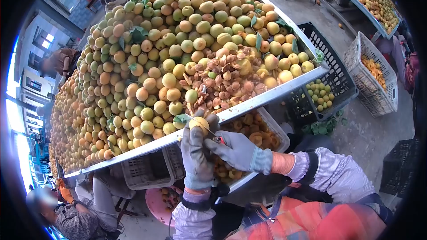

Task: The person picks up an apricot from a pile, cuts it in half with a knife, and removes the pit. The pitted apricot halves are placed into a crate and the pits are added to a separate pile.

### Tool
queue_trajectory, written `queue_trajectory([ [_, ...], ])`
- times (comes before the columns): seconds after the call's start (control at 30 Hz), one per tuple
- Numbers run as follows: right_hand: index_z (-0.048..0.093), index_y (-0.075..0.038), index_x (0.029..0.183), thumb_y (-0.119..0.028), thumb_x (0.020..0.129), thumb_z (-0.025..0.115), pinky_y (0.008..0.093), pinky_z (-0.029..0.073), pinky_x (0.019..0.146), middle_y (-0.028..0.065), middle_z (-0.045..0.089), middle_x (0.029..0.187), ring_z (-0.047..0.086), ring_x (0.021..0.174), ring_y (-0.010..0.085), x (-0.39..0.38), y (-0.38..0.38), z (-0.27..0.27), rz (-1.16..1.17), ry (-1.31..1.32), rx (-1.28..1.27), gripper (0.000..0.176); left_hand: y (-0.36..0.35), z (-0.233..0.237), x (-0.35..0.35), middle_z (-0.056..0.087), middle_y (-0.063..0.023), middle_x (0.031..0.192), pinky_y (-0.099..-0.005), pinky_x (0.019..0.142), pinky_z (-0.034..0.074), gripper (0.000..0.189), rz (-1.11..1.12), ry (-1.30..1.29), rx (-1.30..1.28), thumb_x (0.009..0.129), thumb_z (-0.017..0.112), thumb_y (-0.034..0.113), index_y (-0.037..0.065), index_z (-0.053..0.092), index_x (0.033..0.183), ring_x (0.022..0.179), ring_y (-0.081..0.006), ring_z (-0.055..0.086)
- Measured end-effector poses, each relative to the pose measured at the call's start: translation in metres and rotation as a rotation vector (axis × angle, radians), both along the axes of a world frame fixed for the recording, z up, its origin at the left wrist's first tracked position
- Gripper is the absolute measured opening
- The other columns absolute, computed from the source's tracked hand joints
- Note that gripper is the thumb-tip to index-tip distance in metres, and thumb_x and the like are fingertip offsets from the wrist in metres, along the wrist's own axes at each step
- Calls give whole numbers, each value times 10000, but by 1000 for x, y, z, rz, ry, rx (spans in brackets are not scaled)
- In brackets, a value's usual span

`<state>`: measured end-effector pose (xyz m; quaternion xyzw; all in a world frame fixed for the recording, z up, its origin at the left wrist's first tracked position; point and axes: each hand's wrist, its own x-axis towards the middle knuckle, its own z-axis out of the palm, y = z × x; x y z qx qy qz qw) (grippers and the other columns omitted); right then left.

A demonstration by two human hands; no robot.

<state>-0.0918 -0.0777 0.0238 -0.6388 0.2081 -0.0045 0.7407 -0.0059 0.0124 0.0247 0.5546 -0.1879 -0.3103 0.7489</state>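
Note:
Both my hands wear grey gloves and meet at the near metal edge of a table heaped with apricots (147,80). My left hand (195,158) is closed around one yellow apricot (199,126), holding it up. In my right hand (238,151) is a small knife with a red handle (219,140); its thin blade lies against the apricot. Just beyond my hands, a pile of brown pits (227,82) rests among the whole fruit. Below the table edge, a white crate (283,140) holds halved apricots (255,129), partly hidden by my right hand.
A black crate (344,78) with green fruit stands right of the table, near a white crate (380,100) of orange pieces. An empty-looking crate (149,171) and pink basin (155,202) sit below. Other people work around the table, one with orange gloves (65,192).

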Motion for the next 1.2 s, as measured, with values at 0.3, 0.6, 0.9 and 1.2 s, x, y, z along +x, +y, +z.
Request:
queue_trajectory([
  [0.3,536,23,821,-366,902,561,355,445,600,165,575,674,552,620,246,3,3,-16,-113,-100,-152,399,-2,-3,-2,608,-185,1080,-360,909,451,481,-44,7,88,974,387,358,1,402,1297,992,-225,576],
  [0.6,552,-21,895,-334,921,555,276,414,515,26,528,614,489,563,92,2,7,-26,-111,-101,-166,314,4,-18,2,614,-175,1070,-335,895,454,507,-51,-3,105,963,426,390,-13,418,1270,977,-209,576],
  [0.9,539,-19,873,-346,914,565,284,416,514,38,537,633,480,562,95,2,8,-19,-111,-180,-255,331,-2,2,-2,593,-157,1136,-302,891,442,527,-25,17,107,962,425,401,-16,421,1282,981,-176,562],
  [1.2,565,-14,946,-368,902,568,335,459,614,110,599,710,544,632,177,4,12,-22,-124,-88,-208,356,3,-9,1,621,-178,1049,-316,881,463,585,-65,83,65,954,389,480,-33,447,1228,952,-203,582],
])
